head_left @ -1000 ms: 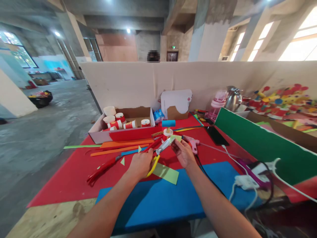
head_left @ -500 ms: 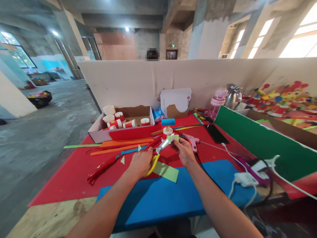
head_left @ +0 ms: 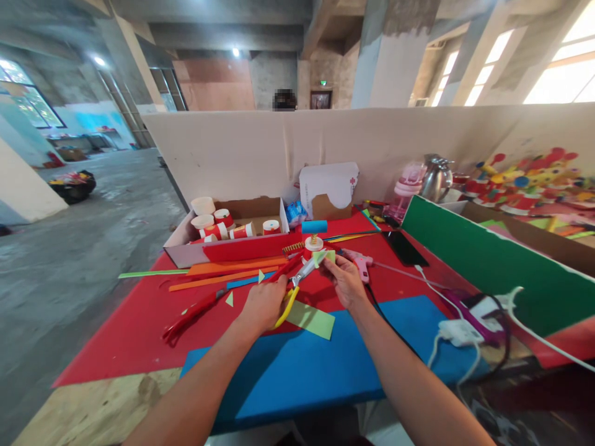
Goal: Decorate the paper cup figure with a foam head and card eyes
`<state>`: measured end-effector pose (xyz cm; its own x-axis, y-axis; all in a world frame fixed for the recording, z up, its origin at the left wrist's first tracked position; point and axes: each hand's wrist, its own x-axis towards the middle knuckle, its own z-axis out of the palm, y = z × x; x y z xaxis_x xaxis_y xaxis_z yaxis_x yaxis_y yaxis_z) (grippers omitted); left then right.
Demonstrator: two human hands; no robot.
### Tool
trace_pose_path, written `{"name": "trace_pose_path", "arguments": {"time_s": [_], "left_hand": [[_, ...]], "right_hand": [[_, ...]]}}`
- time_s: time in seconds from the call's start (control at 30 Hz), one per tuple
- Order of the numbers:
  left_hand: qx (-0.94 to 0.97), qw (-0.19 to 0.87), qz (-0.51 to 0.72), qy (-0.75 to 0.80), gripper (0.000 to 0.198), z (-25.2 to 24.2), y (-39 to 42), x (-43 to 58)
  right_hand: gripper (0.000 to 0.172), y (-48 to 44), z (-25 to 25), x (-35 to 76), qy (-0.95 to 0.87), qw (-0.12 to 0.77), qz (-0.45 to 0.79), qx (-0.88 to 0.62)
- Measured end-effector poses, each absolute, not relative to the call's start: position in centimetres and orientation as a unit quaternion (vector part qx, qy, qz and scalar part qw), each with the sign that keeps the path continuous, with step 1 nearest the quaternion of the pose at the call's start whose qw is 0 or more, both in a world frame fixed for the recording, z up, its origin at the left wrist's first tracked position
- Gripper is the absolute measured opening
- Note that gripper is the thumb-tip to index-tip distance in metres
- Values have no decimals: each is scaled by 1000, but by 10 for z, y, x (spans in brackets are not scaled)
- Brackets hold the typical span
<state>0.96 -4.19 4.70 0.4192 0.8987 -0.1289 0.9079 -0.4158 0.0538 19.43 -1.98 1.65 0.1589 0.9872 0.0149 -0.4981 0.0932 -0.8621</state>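
The left hand (head_left: 264, 303) has its fingers wrapped around the yellow-handled metal scissors (head_left: 297, 280). The right hand (head_left: 348, 284) pinches a small light-green paper piece (head_left: 324, 256) above the red table cover (head_left: 139, 322). Such paper seems thin, light and floppy; best gripped close to the blades.

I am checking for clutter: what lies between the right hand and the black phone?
A pink glue gun lies there, shown in the head view.

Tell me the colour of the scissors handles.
Yellow; the head view shows the scissors handles best, in the left hand.
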Motion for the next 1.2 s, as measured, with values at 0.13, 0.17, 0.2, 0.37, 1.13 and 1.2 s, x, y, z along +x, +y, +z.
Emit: {"name": "trace_pose_path", "arguments": {"time_s": [0.13,0.17,0.2,0.37,1.13,1.2], "left_hand": [[841,67,-34,536,21,47,-42,9],[841,69,-33,536,21,47,-41,9],[841,69,-33,536,21,47,-41,9],[844,72,-30,530,21,44,-40,8],[836,50,-40,544,27,51,-39,6],[836,50,-37,545,26,50,-39,7]], "right_hand": [[35,-19,17,194,-324,660,564,-375],[35,-19,17,195,-326,661,563,-374],[35,-19,17,195,-329,662,561,-373],[32,-20,18,197,-333,664,552,-379],[33,-20,22,202,-364,647,543,-393],[34,-19,22,202,-374,638,548,-391]]}}
